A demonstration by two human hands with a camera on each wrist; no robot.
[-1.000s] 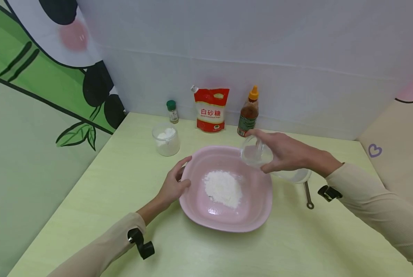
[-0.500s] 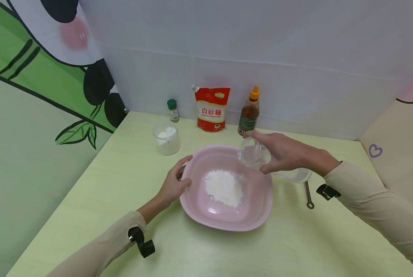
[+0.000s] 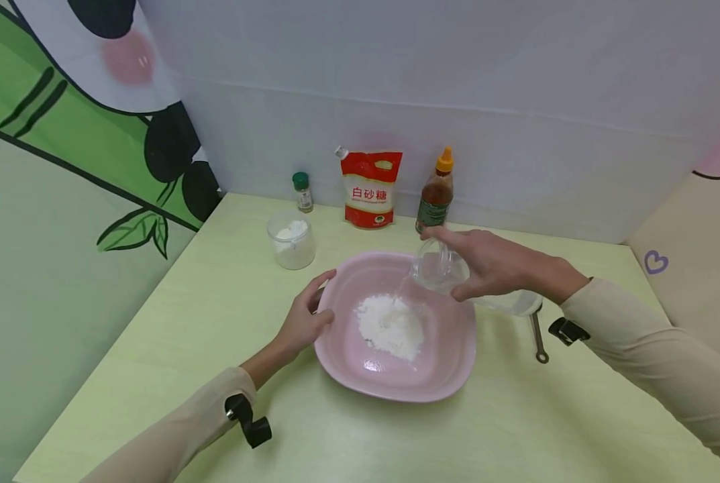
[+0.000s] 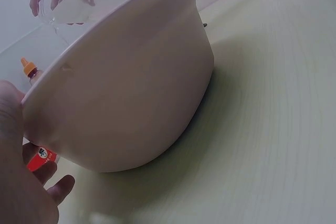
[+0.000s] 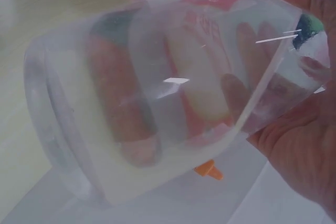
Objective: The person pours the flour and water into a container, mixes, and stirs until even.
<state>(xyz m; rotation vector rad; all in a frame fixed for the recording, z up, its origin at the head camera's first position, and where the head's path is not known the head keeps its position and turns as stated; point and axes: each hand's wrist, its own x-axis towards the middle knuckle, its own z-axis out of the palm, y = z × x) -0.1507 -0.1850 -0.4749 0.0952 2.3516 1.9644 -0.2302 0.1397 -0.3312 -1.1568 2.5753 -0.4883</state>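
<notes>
Table (image 3: 154,376) against pale wall (image 3: 486,87) at far edge, broad surface near left; pink basin (image 3: 444,349) mid-table, left rim gripped by left hand (image 3: 302,315); tilted jar (image 3: 435,270) in grasp of right hand (image 3: 495,261) over far right rim.

my left arm (image 3: 172,422) angled in from lower left, left hand (image 3: 293,322) gripping, thumb (image 3: 324,317) set opposite fingers. my right arm (image 3: 643,355) in from right, right hand (image 3: 492,263) farther forward, gripping too, thumb and forefinger (image 3: 441,234) spread wide.
</notes>
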